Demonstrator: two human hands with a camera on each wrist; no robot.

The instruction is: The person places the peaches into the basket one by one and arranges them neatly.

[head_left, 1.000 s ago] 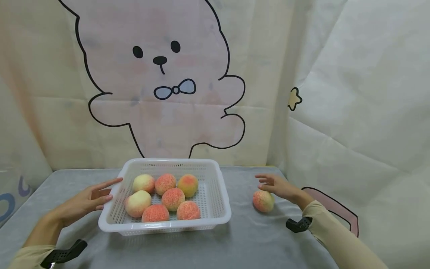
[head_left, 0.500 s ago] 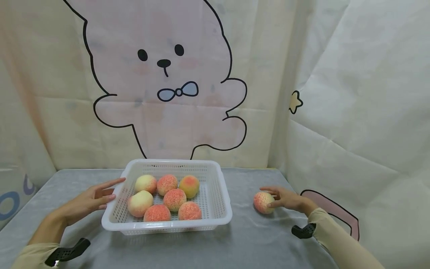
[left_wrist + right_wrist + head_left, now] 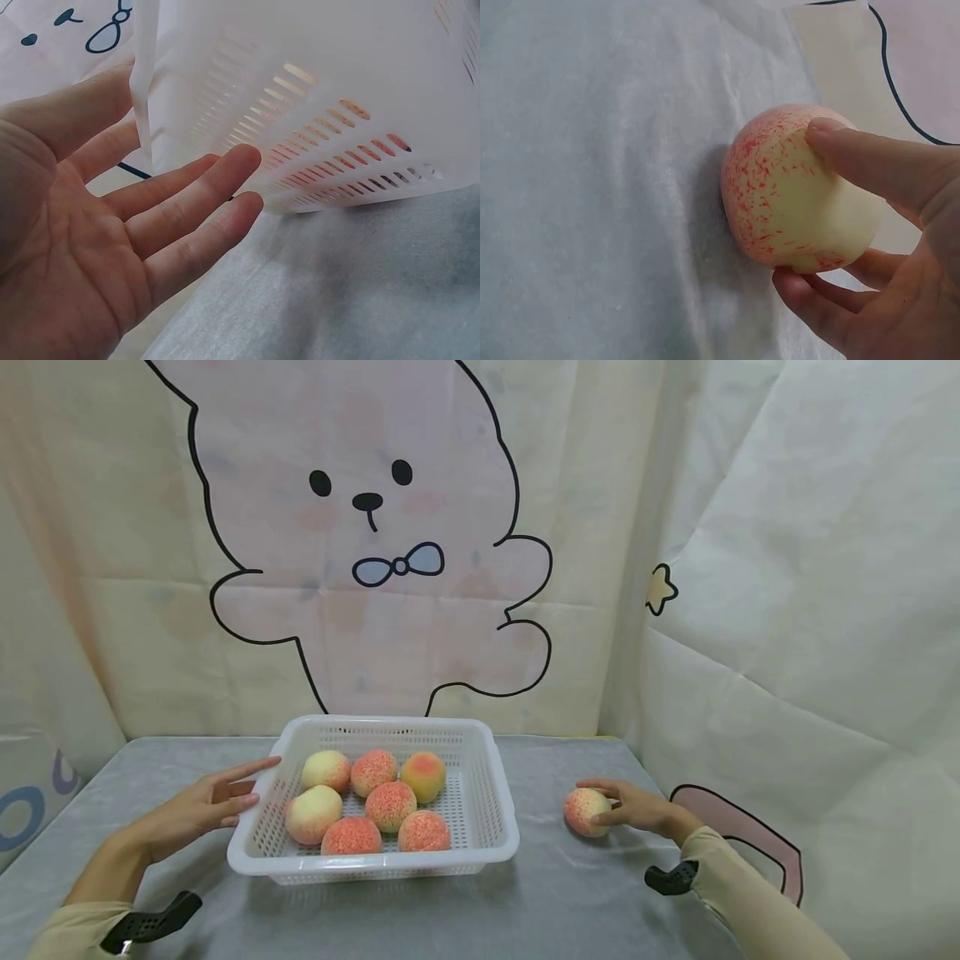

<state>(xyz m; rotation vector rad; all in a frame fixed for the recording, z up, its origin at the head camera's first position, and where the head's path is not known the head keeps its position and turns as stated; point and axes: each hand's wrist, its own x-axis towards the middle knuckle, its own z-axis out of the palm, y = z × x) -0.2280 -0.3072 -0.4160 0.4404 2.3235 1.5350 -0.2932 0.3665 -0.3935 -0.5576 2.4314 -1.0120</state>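
Note:
My right hand (image 3: 636, 804) grips a peach (image 3: 584, 812), pale yellow with red speckles, on the cloth right of the basket. In the right wrist view the thumb (image 3: 855, 154) lies on one side of this peach and the fingertips (image 3: 799, 289) on the other. My left hand (image 3: 193, 807) is at the left rim of a white perforated plastic basket (image 3: 480, 857), its fingers loosely extended. The left wrist view shows several fingers (image 3: 195, 199) beside the slotted basket wall (image 3: 225, 45). Inside the basket lie several peaches (image 3: 389, 806), red, yellow and pale.
A grey cloth (image 3: 375, 918) covers the table. Behind it hangs a cream curtain (image 3: 577, 652) with a pink cartoon bear, and a pale curtain (image 3: 787, 568) hangs along the right side. Black wrist mounts (image 3: 152, 924) sit on both forearms.
The right hand has come down from above the peach and closed its fingers and thumb around it. The left hand keeps its place at the basket; the head view has shifted slightly.

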